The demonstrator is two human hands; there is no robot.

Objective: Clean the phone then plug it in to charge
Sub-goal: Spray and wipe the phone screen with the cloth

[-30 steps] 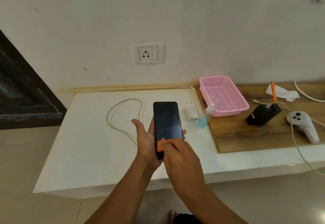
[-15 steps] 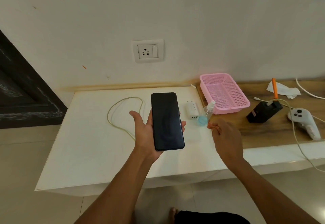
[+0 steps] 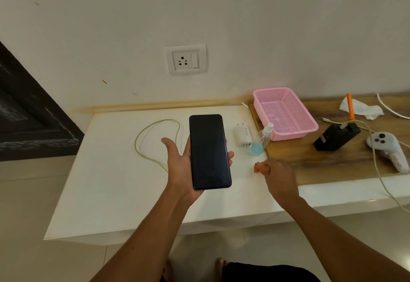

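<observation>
A black phone (image 3: 208, 151) with a dark screen stands upright in my left hand (image 3: 179, 166), held above the white table (image 3: 106, 188). My right hand (image 3: 280, 177) is low at the table's right side with a small orange cloth (image 3: 261, 167) pinched at its fingertips, touching the surface. A white charger plug (image 3: 243, 136) lies behind the phone's right side. A pale cable (image 3: 155, 126) loops on the table to the left. The wall socket (image 3: 186, 59) is above, on the white wall.
A small spray bottle (image 3: 265, 136) with a blue cap (image 3: 257, 148) lies by the charger. On the wooden board (image 3: 321, 162) sit a pink basket (image 3: 285, 113), a black box (image 3: 336, 137) with an orange stick, a white controller (image 3: 387, 148), tissue and cables.
My right hand left the phone's screen with the orange cloth and moved right and down to the table. My left hand raised the phone slightly and kept hold of it.
</observation>
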